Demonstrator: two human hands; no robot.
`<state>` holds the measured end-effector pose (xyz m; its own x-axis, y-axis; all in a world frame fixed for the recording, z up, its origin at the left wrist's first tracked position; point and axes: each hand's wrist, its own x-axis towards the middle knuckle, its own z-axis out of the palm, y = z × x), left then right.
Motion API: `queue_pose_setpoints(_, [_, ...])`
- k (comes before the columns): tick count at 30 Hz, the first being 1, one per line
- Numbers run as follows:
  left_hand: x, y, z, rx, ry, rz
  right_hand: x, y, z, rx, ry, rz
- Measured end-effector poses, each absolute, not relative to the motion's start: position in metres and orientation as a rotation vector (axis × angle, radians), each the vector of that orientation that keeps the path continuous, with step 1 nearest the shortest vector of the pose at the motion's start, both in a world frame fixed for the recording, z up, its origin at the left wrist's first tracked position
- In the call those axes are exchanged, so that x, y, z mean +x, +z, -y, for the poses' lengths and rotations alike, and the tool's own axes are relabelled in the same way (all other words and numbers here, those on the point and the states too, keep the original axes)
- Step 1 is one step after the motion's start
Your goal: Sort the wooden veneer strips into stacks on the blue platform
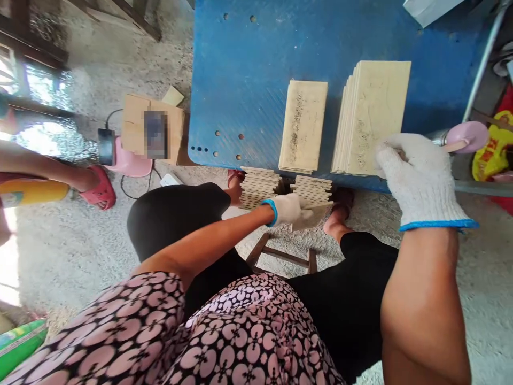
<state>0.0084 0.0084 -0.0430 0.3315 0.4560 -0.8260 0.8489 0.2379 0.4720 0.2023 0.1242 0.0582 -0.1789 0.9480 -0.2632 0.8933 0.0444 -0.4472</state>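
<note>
My left hand point(289, 209), in a white glove with a blue cuff, reaches down below the blue table point(240, 80) and grips a thin wooden piece point(315, 215) beside the stacks of wooden pieces point(260, 184) on the floor. My right hand point(420, 176), gloved the same way, is closed around a handle point(457, 145) at the table's near right edge, next to a tall stack of pale boards point(372, 115). A lower stack of boards point(303, 124) lies left of it on the table.
A small wooden stool point(280, 256) stands between my knees. A cardboard box point(152, 133) sits on a pink stool at the left. Another person's leg and red sandal point(98, 188) are at the far left. A pink cup-shaped object point(471, 133) and a yellow bag point(495, 147) are at the right.
</note>
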Motion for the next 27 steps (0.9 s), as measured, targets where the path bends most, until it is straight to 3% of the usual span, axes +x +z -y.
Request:
queue_pose_setpoints(7, [-0.045, 0.006, -0.049, 1.061, 0.005, -1.423, 0.195, 0.042, -0.121, -1.879, 0.939, 2.073])
queue_pose_setpoints(17, [-0.100, 0.024, -0.097, 0.900, 0.334, -1.209, 0.168, 0.022, -0.107, -1.790, 1.201, 1.999])
queue_pose_setpoints(27, [-0.111, 0.035, -0.105, 0.694, 0.542, -1.287, 0.103, 0.011, -0.066, -1.749, 0.715, 2.402])
